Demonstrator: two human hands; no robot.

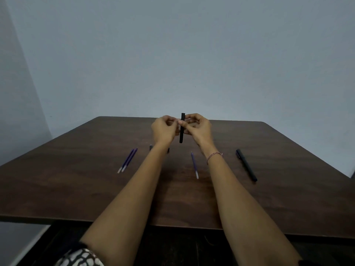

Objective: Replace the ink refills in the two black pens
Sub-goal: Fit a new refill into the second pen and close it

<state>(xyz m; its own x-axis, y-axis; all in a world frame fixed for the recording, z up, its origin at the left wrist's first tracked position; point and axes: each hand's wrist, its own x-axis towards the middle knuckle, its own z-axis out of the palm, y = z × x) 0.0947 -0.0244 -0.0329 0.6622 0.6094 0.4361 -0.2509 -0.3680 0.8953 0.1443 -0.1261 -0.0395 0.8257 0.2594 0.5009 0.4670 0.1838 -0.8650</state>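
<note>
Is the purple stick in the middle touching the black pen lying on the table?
Apart. The head view shows the purple refill and the black pen lying separately, with bare table plainly between them.

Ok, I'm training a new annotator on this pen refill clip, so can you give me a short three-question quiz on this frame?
1. True or false: the held pen, gripped between the left hand and the right hand, stands roughly upright above the table.
2. How many purple refills lie on the table?
3. The other black pen lies: A) left of the left arm; B) right of the right arm; C) between the arms.

Key: 1 true. 2 three: a side-by-side pair on the left and a single one between the forearms. 3 B.
</note>
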